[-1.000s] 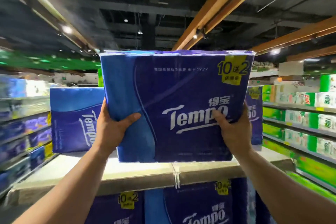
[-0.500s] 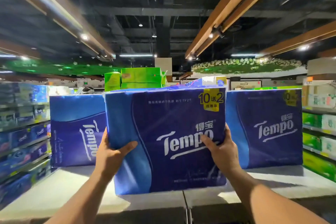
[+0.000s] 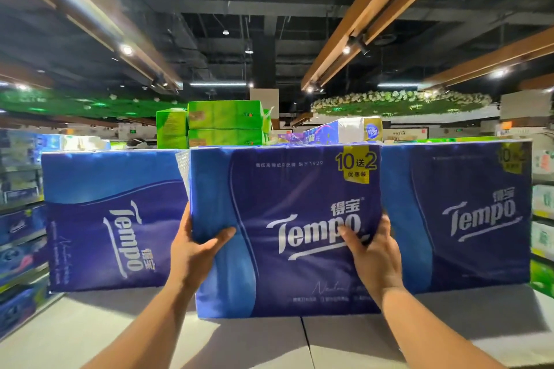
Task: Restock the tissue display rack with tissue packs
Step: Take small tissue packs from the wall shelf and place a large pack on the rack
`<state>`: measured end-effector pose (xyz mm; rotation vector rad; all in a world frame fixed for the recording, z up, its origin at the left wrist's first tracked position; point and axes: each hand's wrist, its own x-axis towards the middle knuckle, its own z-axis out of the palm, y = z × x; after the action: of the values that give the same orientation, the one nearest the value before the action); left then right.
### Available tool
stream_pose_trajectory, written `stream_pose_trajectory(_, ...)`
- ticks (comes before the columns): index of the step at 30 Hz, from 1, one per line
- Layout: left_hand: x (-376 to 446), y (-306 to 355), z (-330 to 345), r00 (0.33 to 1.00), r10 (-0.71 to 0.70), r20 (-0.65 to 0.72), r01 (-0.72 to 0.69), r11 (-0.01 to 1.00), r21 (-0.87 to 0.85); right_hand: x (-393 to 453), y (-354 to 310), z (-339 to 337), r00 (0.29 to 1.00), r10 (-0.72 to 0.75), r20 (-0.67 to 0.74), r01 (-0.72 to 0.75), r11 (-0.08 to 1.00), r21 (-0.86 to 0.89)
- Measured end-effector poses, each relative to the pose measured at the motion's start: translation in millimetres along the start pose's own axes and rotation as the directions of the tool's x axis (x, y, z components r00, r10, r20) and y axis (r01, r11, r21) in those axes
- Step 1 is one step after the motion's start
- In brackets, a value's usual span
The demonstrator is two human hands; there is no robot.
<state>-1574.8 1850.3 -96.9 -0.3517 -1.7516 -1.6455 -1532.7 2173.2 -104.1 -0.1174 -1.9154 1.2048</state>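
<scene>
A big blue Tempo tissue pack [image 3: 284, 213] stands on the white top board of the display rack [image 3: 239, 344], between two matching packs. My left hand [image 3: 195, 252] grips its left edge, thumb across the front. My right hand [image 3: 374, 255] grips its right edge, thumb on the logo. The left Tempo pack [image 3: 111, 219] stands turned on its side, with its logo running vertically. The right Tempo pack [image 3: 458, 213] stands upright, close against the held pack.
Green tissue packs [image 3: 221, 126] and a white and purple pack [image 3: 344, 129] are stacked behind the row. Shelves of blue packs [image 3: 18, 249] line the left aisle. Shelves of green and white packs [image 3: 542, 219] line the right.
The held pack has come down from above the rack and now stands on the top board between the two other packs. Both hands keep their grip on its edges.
</scene>
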Motion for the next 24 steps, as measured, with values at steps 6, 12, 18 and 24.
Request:
stream_pose_trajectory(6,7,-7,8,0.998,0.059,0.022,-0.061,0.996,0.064,8,0,7,0.982,-0.125,-0.145,0.067,0.935,-0.348)
stream_pose_trajectory(12,12,-17,15,0.996,0.092,-0.001,-0.091,0.982,0.166,13,-14,18,0.991,-0.078,-0.110,0.023,0.902,-0.431)
stream_pose_trajectory(18,10,-20,17,1.000,0.016,-0.011,-0.013,0.985,0.173,4,3,22,0.962,-0.236,-0.134,0.145,0.863,-0.483)
stream_pose_trajectory(24,4,10,4,0.971,-0.221,0.089,0.179,0.923,0.342,-9,-24,10,0.998,0.059,0.027,-0.029,0.773,-0.634)
